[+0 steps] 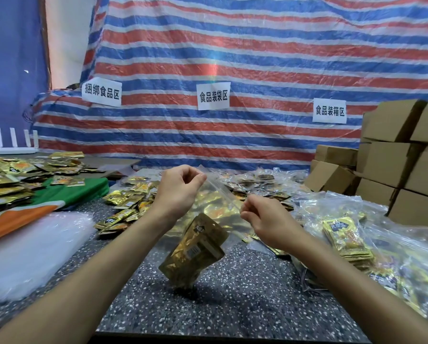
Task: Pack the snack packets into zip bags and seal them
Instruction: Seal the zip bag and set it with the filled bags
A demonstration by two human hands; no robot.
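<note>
A clear zip bag point(209, 214) hangs in the air over the speckled table point(232, 294), with gold snack packets point(195, 249) sagging in its bottom. My left hand point(180, 187) pinches the zip strip at its upper left end. My right hand point(262, 219) pinches the same strip at its lower right end, so the strip runs slanted between the two hands. Whether the zip is closed cannot be told.
Loose gold packets point(126, 207) lie behind my left arm and more point(14, 175) at far left. A stack of empty clear bags point(29, 252) sits at left. Filled bags point(371, 247) pile up at right, cardboard boxes point(401, 170) behind them. A striped tarp with labels hangs at the back.
</note>
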